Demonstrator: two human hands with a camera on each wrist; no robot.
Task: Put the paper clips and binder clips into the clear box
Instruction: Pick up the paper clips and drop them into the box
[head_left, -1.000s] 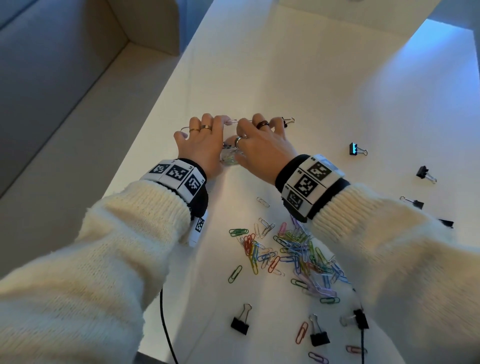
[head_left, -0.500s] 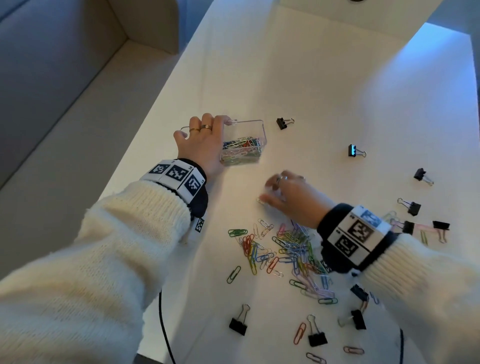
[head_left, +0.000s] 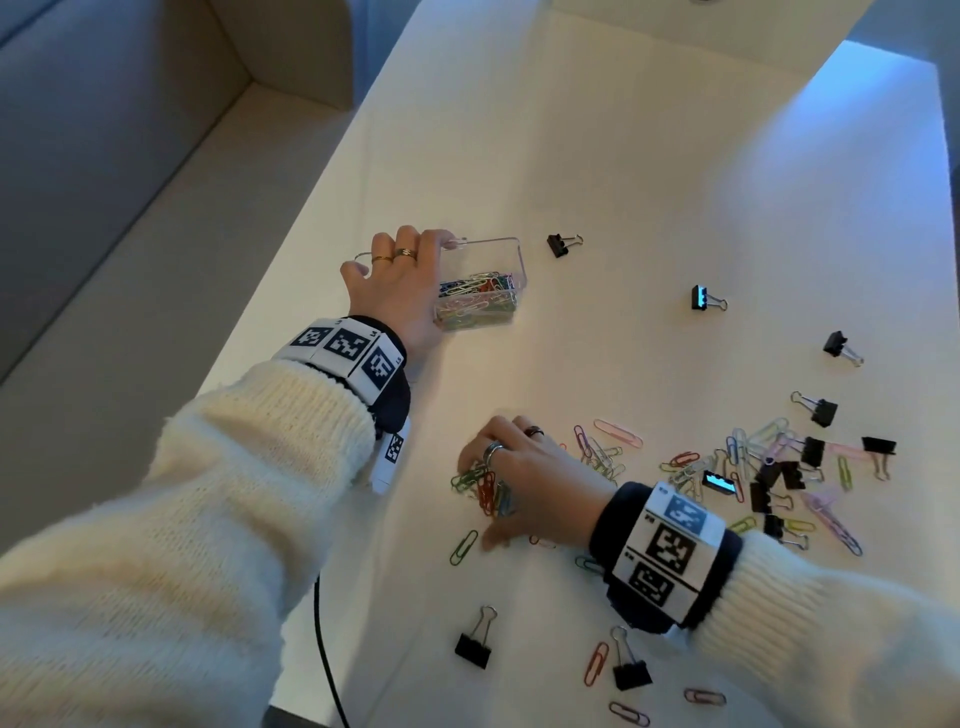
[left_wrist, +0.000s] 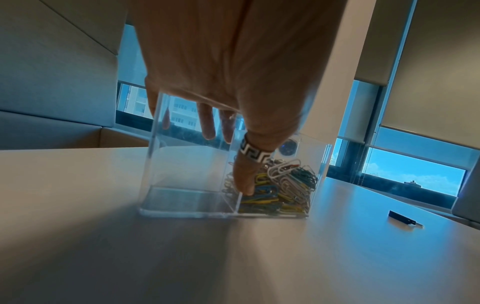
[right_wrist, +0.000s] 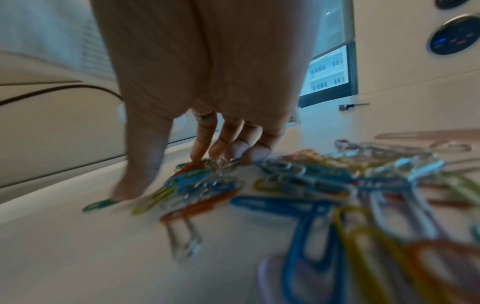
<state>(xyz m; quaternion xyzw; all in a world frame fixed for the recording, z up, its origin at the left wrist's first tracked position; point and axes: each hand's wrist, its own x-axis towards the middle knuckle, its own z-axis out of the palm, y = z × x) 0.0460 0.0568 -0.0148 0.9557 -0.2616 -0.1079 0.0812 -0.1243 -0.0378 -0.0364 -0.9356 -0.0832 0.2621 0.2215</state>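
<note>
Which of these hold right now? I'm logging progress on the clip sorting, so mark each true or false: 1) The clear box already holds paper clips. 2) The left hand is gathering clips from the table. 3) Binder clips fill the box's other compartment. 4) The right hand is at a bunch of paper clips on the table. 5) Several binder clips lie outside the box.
1) True: coloured paper clips fill one compartment of the clear box.
2) False: the left hand holds the box.
3) False: that compartment is empty.
4) True: the right hand has its fingers on the bunch.
5) True: for example, one binder clip sits beside the box.
</note>
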